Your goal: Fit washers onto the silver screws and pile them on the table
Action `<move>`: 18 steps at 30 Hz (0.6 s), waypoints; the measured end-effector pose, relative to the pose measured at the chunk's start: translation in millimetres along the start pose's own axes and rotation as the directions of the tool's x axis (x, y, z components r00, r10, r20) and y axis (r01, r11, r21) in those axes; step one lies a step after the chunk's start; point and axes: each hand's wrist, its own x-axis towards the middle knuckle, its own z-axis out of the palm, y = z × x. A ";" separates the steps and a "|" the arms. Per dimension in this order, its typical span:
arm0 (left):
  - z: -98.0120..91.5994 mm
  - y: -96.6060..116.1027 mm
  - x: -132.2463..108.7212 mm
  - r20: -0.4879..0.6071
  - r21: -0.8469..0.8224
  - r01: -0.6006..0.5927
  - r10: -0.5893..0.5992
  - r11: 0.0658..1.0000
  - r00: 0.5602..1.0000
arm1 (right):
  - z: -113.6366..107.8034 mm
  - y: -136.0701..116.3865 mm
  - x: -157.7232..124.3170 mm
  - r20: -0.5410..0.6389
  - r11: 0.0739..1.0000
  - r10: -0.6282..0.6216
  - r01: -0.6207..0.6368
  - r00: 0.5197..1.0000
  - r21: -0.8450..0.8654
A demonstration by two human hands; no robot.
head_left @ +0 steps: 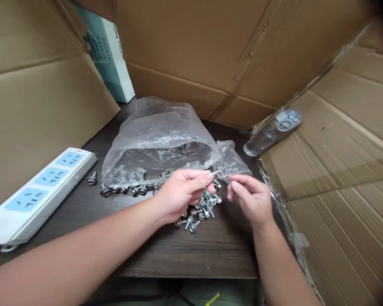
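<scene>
Steel screw (pixel 215 172) pokes out from the pinched fingers of the left hand (pixel 181 195), just apart from the curled, empty right hand (pixel 250 199), both held above a loose pile of screws (pixel 201 212) beside a clear plastic bag (pixel 156 144) on the dark wood surface (pixel 191 259).

Screws (pixel 199 211): shiny plated metal. Bag (pixel 156 127): thin clear glossy plastic. Tabletop (pixel 210 255): dark wood-grain, matt; box (pixel 210 46): matt corrugated cardbd.
</scene>
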 end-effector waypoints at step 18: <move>-4.1 4.3 -12.2 0.351 -0.035 -0.046 0.056 0.998 0.935 | -16.0 4.7 11.0 0.208 0.826 0.231 -0.079 0.951 -0.558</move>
